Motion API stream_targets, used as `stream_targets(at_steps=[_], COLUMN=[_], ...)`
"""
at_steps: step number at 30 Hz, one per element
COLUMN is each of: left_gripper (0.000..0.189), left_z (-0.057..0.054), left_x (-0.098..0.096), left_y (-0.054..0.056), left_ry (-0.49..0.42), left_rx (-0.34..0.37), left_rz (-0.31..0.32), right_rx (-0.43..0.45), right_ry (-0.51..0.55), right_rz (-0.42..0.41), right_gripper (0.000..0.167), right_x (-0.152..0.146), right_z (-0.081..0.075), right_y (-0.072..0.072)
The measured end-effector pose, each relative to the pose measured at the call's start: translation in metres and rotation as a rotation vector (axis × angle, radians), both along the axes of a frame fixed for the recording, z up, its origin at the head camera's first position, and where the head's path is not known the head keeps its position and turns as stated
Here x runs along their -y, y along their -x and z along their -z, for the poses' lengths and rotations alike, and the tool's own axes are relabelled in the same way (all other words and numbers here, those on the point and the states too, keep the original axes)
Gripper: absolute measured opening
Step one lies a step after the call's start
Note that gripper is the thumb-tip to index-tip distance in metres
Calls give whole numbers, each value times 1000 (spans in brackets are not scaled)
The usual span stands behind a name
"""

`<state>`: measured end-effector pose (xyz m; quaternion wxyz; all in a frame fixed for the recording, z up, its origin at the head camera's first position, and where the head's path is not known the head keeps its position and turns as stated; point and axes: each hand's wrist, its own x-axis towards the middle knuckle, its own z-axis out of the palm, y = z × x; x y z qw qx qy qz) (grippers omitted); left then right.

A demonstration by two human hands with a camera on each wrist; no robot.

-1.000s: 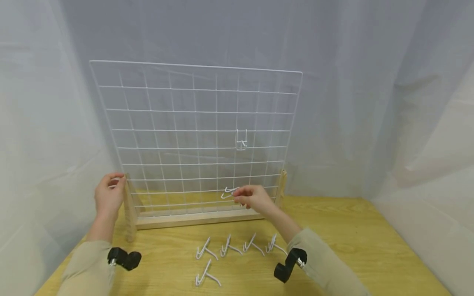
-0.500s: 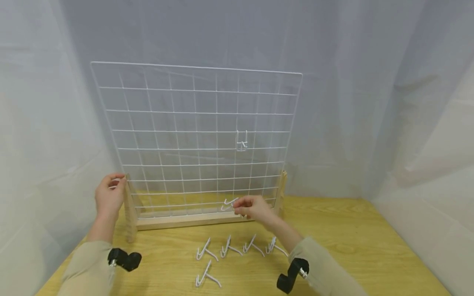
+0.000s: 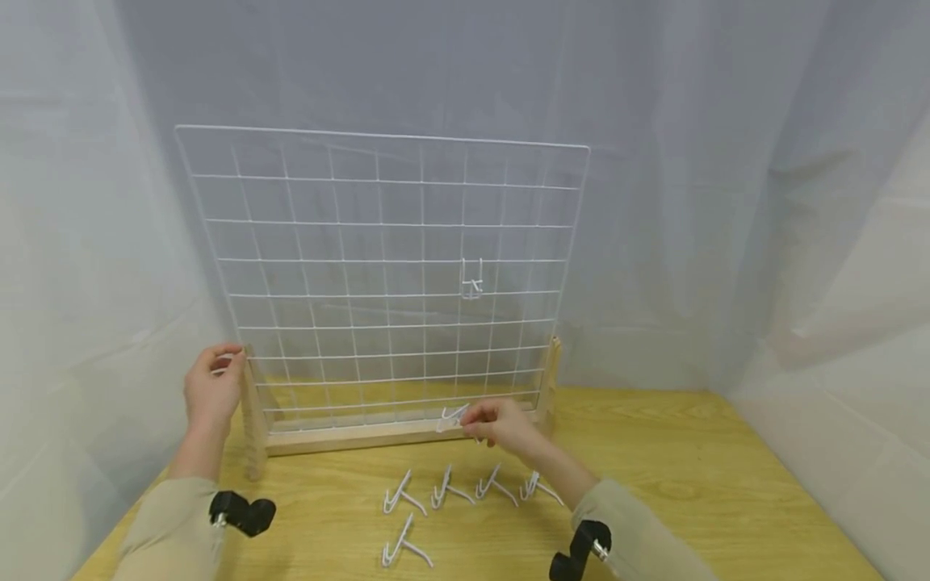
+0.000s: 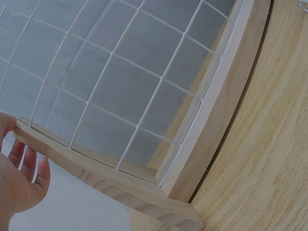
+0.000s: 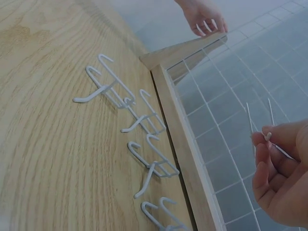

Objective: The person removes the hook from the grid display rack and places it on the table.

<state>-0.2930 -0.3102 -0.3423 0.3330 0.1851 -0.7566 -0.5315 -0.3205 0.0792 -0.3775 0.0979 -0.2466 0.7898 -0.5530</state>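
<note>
A white wire grid panel [image 3: 405,226] stands upright in a wooden stand [image 3: 341,441]. My left hand [image 3: 212,387] holds the top of the stand's left post; in the left wrist view, fingers [image 4: 42,175] lie on both sides of the wood. My right hand [image 3: 506,428] pinches a white wire hook [image 3: 452,415] low in front of the panel, near the base bar. Its two prongs [image 5: 250,118] point away from the fingers in the right wrist view. Another white wire hook [image 3: 471,281] hangs on the panel, right of the middle.
Several white wire hooks [image 3: 445,490] lie in a row on the wood-grain table [image 3: 654,460], in front of the stand. One more hook [image 3: 404,545] lies nearer. Pale sheeting [image 3: 690,202] surrounds the table at the back and sides.
My right hand has moved down with the pinched hook, from the lower grid wires to the base bar's height. The left hand stays on the post.
</note>
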Motion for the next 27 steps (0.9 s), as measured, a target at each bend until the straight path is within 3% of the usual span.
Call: stream_targets(at_steps=[12,22,27], left_gripper=[18,14,13], left_z=[0,-1,-1], left_x=[0,0,0], left_y=[0,-1,-1], left_ry=[-4,-8,-6], left_rx=[-6,-20,-26], left_rz=[4,6,4], right_rx=[-38,30,19], right_ry=[-66,-74,-91], right_rz=[-78,-118,-125], right_gripper=[13,12,10], right_x=[-4,-8,-9], right_z=[11,24,30], right_y=[-9,-15,-18])
